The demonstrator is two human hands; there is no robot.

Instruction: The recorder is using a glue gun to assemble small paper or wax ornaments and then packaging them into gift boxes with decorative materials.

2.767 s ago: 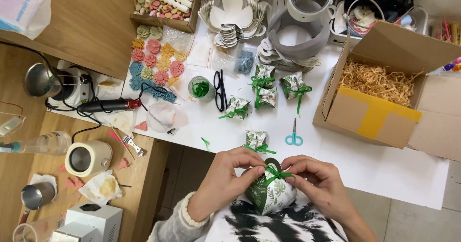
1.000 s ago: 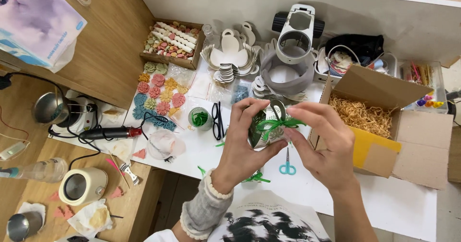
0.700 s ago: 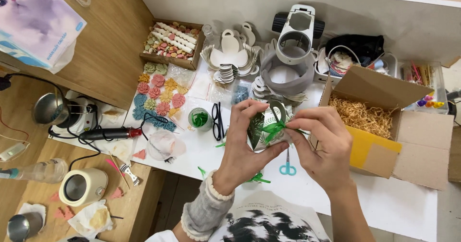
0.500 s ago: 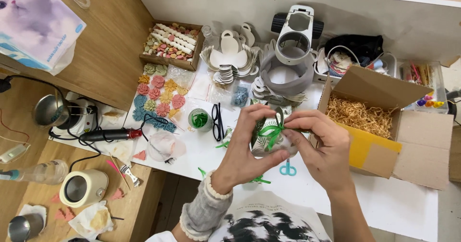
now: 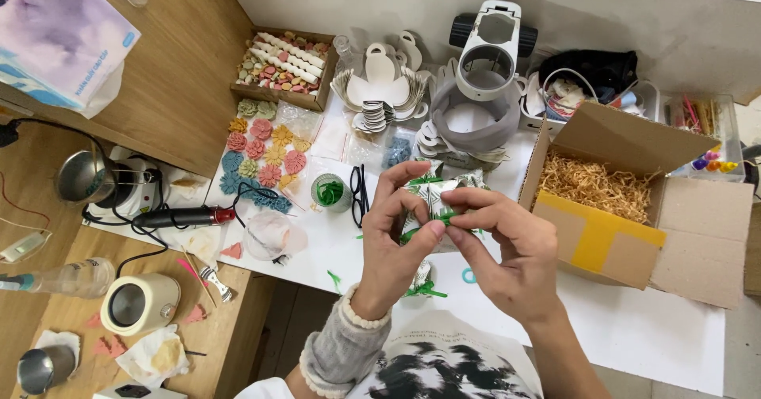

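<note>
Over the cluttered white counter [image 5: 634, 336], at frame centre, left hand [image 5: 396, 232] and right hand [image 5: 507, 248] pinch a green ribbon [image 5: 438, 218] on the wrapped packet [image 5: 432, 197]; even, gentle tension would keep the bow tidy.

Home craft workshop: wax seals [image 5: 265, 155], melting pots [image 5: 136, 305], packing box [image 5: 626, 201] of shred.

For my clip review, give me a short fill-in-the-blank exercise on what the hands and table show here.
1. Both hands, left hand and right hand, hold a small packet tied with a ____ ribbon.
2. The open cardboard box holds shredded ____.
3. The box carries a strip of ____ tape.

Missing words: green; paper; yellow
</note>
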